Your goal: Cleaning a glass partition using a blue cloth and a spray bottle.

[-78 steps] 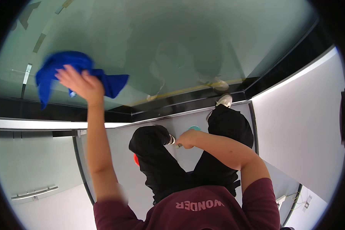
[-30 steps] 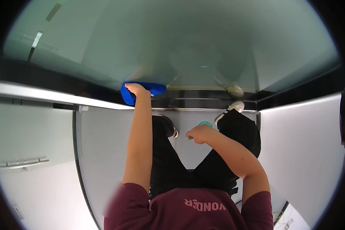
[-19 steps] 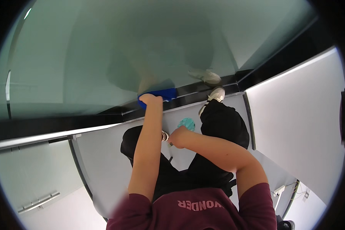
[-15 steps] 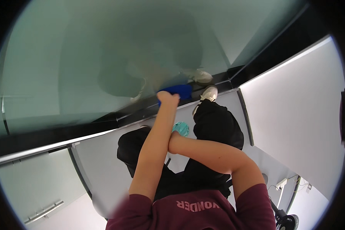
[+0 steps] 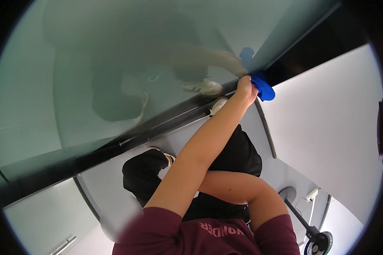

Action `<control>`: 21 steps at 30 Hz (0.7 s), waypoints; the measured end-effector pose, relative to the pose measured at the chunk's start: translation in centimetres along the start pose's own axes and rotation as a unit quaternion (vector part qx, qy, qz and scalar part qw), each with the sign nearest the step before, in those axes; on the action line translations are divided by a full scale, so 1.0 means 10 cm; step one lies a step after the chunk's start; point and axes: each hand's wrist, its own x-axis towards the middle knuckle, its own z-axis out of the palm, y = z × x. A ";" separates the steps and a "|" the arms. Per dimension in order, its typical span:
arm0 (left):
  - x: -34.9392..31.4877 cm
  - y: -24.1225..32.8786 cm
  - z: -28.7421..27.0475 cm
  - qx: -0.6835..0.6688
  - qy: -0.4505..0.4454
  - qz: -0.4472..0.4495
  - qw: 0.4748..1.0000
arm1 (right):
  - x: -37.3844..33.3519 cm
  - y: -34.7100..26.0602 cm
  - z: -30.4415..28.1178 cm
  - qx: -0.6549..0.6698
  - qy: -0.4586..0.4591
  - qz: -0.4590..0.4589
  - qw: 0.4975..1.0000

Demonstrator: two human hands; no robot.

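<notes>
My left hand (image 5: 245,88) is closed round a bunched blue cloth (image 5: 264,88), at the corner where the black bottom frame (image 5: 174,114) of a large greenish glass panel (image 5: 127,55) meets a white wall. The arm reaches across to the right, fully stretched. The cloth lies against the frame and the wall's edge, and its reflection shows in the glass. My right forearm (image 5: 230,187) bends inward beneath the left arm, which hides the right hand.
My shoes (image 5: 219,105) stand on the grey floor close to the frame. On the right are a white wall panel (image 5: 327,110), a black stand fan (image 5: 319,244) and a white power strip (image 5: 312,194) with cables. A glass door with a metal handle (image 5: 64,245) is at lower left.
My left hand has carried the blue cloth rightward along the frame to the corner. The right hand and the teal cloth by it have gone out of sight behind the left arm.
</notes>
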 end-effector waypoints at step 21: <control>-1.34 1.81 -2.37 0.874 0.271 0.166 0.367 | 0.38 -0.88 0.28 -0.064 -0.017 -0.097 0.993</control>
